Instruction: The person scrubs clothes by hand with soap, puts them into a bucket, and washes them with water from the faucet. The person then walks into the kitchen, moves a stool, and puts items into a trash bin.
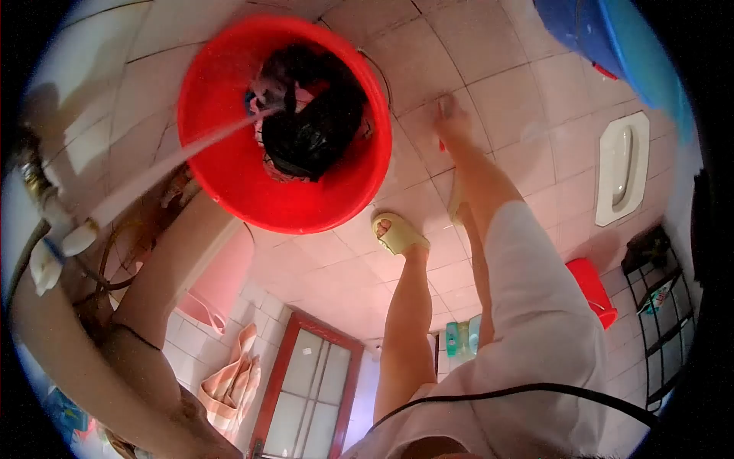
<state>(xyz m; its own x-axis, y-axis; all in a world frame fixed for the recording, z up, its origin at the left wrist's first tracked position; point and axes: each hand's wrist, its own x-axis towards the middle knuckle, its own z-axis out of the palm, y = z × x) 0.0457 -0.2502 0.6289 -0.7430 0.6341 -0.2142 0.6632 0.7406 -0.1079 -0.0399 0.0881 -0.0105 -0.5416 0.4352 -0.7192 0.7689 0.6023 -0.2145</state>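
My right hand (453,121) is blurred by motion over the tiled floor, to the right of a red basin (222,183). A small red spot shows beside its fingers, but what it is cannot be made out. Dark wet clothing (313,138) lies inside the basin with some pink and patterned cloth. From the left, a stream of water (183,153) runs out of a tap (80,237) onto the clothes. My left hand is not in view.
My feet in yellow-green slippers (401,236) stand below the basin. A squat toilet (623,168), a blue tub (619,46), a red container (590,291) and a black rack (665,329) are on the right. A pink bucket (218,283) and a red-framed door (306,390) lie lower left.
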